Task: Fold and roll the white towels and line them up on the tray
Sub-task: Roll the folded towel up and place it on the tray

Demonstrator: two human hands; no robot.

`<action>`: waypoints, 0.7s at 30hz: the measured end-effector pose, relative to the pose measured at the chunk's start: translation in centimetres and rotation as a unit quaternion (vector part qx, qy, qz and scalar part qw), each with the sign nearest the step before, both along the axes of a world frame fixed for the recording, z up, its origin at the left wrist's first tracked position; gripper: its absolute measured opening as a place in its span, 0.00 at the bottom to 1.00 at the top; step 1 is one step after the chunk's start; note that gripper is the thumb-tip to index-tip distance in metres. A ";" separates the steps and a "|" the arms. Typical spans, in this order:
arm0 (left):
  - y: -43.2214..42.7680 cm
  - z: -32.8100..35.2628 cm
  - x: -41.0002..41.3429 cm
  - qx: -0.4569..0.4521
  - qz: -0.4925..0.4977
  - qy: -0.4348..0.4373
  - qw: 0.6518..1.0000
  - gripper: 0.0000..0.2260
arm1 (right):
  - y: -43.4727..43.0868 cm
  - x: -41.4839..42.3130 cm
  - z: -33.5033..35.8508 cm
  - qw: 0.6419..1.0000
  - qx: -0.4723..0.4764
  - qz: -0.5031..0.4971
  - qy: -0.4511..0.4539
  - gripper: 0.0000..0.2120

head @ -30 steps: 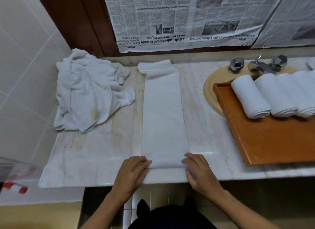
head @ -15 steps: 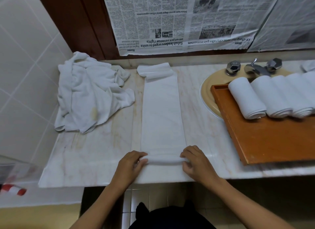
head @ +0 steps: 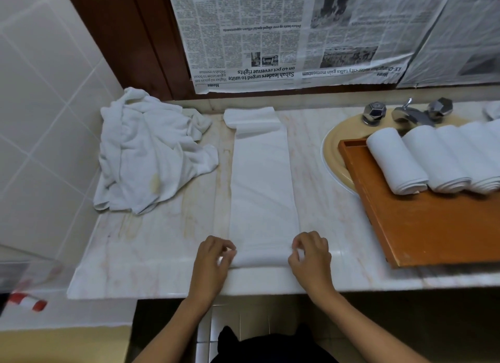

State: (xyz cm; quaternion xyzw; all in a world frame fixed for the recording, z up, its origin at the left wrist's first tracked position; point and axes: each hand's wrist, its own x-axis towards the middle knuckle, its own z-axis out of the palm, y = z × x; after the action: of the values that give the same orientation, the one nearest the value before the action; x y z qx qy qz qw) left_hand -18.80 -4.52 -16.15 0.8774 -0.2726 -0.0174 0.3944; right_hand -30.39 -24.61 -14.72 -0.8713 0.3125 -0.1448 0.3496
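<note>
Where the long folded towel (head: 261,187) has its near end curled into a small roll, the 2 hands grasp it. The left hand (head: 213,257) pinches the roll's left end with curled fingers, and the right hand (head: 311,254) pinches its right end. Beyond the hands the flat strip runs away across the marble counter (head: 167,243), its far end folded over. Beyond and left of the left hand lies a crumpled pile of white towels (head: 151,151). Right of the right hand, an orange tray (head: 433,227) carries rolled towels (head: 397,160) touching side by side, partly over a sink (head: 332,157).
</note>
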 end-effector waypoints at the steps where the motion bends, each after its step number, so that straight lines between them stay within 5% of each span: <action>1: 0.2 -0.3 0.0 0.008 -0.017 -0.026 0.999 0.03 | 0.2 0.0 -0.3 1.000 -0.001 -0.001 -0.023 0.12; 7: 1.5 -1.3 -0.6 0.049 -0.120 -0.241 0.962 0.13 | -0.4 -1.9 -1.6 0.985 -0.126 0.092 -0.078 0.09; 15: 2.7 -1.6 -1.6 0.054 -0.164 -0.252 0.952 0.15 | -1.6 -5.3 -2.6 0.960 -0.168 0.212 -0.074 0.19; 21: 2.4 -1.3 0.1 0.069 -0.200 -0.267 0.940 0.13 | -2.6 -4.7 -2.4 0.925 -0.269 0.249 -0.097 0.12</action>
State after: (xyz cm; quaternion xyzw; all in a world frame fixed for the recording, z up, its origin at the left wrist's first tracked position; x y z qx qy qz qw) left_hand -18.67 -2.11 -17.43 0.8025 -0.5354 0.1202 0.2343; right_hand -35.10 -27.20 -17.10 -0.9642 -0.0006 -0.2150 0.1554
